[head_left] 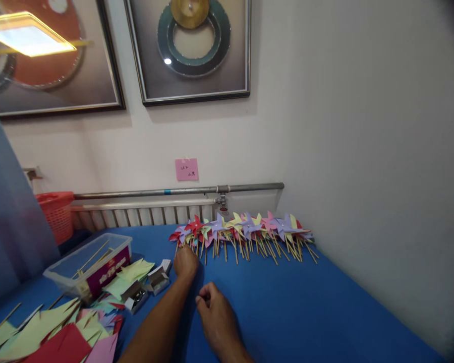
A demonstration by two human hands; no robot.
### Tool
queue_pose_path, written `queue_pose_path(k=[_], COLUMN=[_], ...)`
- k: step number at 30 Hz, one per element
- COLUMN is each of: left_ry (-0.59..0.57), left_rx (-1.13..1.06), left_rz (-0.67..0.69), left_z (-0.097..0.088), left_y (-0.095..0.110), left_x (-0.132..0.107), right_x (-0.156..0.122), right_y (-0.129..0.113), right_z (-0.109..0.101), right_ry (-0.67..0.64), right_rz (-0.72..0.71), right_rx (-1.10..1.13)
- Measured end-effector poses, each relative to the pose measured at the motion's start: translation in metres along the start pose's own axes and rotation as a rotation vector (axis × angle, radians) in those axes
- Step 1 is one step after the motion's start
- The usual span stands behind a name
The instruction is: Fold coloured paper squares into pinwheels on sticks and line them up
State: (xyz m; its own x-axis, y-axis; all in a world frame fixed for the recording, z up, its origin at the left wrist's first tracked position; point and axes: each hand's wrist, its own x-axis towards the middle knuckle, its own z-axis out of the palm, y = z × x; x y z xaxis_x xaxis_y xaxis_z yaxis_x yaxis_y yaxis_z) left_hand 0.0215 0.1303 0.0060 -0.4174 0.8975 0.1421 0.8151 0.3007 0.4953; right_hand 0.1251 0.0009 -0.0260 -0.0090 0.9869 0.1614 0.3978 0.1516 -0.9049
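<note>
Head view, pink note: on the wall, centre of the frame, a pink note (186,169) is seen; "252" seems to be written on it in dark strokes, with characters below too small to be read surely.
Purple label: pale characters are printed on the purple label (109,272) of the clear plastic box (125,243), left of the frame; they are slanted and cannot be read with certainty.
Pinwheels: the paper pinwheels (245,227) are laid in an overlapping row at the far edge of the blue table (287,312), centre to right; many are partly covered by others, while their sticks are pointed toward the viewer.
Left hand: the left hand (186,261) is closed at the row's left end, its fingertips hidden; whether a stick is gripped cannot be told.
Right hand: the right hand (216,315) is held at lower centre, fingers curled and thumb near forefinger; whether anything is pinched cannot be made out.
Small cartons: small metallic bits, too tiny to identify, are held in the nearer of the small cartons (136,297).
Paper pieces: the coloured paper pieces (34,333) are cut off at lower left.
Framed pictures: the framed pictures (191,65) are cropped above; the left one is partly veiled by glare.
</note>
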Motion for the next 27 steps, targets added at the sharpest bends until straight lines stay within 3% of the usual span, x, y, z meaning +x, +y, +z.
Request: queue_pose_path(k=[8, 12, 19, 23, 27], left_ry=[-0.013, -0.024, -0.181, -0.137, -0.067], left_rx=[0.041, 0.039, -0.067, -0.113, -0.069], left_rz=[0.01, 0.056, 0.275, 0.343, 0.425], left_z=[-0.005, -0.015, -0.027, -0.029, -0.032], left_y=[-0.002, -0.004, -0.038, -0.058, -0.065], left_x=[-0.007, -0.026, -0.09, -0.112, -0.115], right_x=[0.002, 0.003, 0.008, 0.01, 0.007], right_y=[0.002, 0.0, -0.001, 0.0, -0.002], right_z=[0.0, -0.003, -0.008, -0.008, -0.008], right_ry=[-0.014, -0.001, 0.067, 0.105, 0.145], right_rz=[0.005, 0.008, -0.057, -0.086, -0.136], right_rx=[-0.007, 0.029, 0.122, 0.095, 0.037])
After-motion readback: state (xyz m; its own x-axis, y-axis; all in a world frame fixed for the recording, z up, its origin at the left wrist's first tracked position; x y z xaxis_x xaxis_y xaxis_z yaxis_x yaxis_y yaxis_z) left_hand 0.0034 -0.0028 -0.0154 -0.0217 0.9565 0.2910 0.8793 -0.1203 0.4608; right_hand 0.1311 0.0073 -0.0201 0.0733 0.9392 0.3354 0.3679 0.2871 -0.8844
